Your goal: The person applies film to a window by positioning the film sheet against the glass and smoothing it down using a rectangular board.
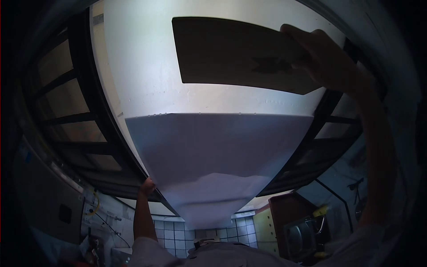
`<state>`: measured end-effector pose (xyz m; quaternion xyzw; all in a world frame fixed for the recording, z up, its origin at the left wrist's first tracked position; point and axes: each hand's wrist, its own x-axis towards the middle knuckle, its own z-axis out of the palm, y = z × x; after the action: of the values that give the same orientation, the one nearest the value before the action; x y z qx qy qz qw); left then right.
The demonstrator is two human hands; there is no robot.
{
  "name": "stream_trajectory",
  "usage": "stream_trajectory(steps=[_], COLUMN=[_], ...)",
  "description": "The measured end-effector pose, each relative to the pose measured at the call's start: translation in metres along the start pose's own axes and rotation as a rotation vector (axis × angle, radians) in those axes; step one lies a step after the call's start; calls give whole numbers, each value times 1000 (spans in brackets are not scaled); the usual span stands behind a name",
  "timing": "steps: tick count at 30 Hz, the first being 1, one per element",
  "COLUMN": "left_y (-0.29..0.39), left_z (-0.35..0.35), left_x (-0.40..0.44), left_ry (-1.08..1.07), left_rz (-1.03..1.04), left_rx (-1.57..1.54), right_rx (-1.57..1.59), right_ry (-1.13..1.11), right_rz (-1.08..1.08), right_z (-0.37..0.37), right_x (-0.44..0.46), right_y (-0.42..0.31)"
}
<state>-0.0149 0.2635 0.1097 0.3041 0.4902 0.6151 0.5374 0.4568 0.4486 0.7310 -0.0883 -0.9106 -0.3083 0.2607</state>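
Observation:
My right hand (327, 58) grips the right end of a dark, flat rectangular board (231, 53), thumb and fingers on its edge. The board is held in front of a bright white surface (138, 66), and a darker mark shows near my fingers. Below it a smooth bluish-grey sheet (222, 151) narrows toward my body, with small bead-like spots along its top edge and a wavy fold lower down. My left hand (148, 186) is closed at the sheet's left side, beside a dark frame (100, 107). What its fingers hold is too dim to tell.
Dark barred frames flank the white surface, with another frame (307, 151) on the right. Tiled flooring (169, 233) lies below. At lower right stand a brown-topped counter (284, 218) and a sink (300, 238). A grey cabinet (49, 191) and a yellow hose (94, 204) are at left.

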Motion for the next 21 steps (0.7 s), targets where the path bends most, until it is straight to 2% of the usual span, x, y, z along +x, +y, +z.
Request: stream_trajectory(steps=[2,4,5,8,9,10,12,14,16,18,20,21], left_y=[-11,-4,-4,1,4,7,10,9,16,28,31,26], left_z=[-6,-1,2,13,18,19,17,21,29,37,39,34], left_x=[8,6,6,4,4,2,-2,-1,-5,-10,-13,-10], left_ry=[-11,-21,-29,49,59,75,44,29,66,71,55,29], left_rz=[18,19,33,20,12,1,21,72,39,2,49,72], left_rx=[-82,2,-15,-8,-7,-2,45,17,39,28,61,74], right_rx=[162,237,285,284,243,-38,74,42,44,78,-21,5], right_ry=[-106,-319,-321,-83,-52,198,51,24,-7,-31,5,-13], right_rz=[34,81,109,-54,-26,-94,47,78,123,175,123,106], right_z=[14,27,34,20,0,2,-20,-50,-54,-50,-38,-26], right_x=[2,6,5,13,20,17,43,66,76,81,78,73], right_y=[-14,-24,-25,-15,-13,14,9,-51,-71,-64,-64,-38])
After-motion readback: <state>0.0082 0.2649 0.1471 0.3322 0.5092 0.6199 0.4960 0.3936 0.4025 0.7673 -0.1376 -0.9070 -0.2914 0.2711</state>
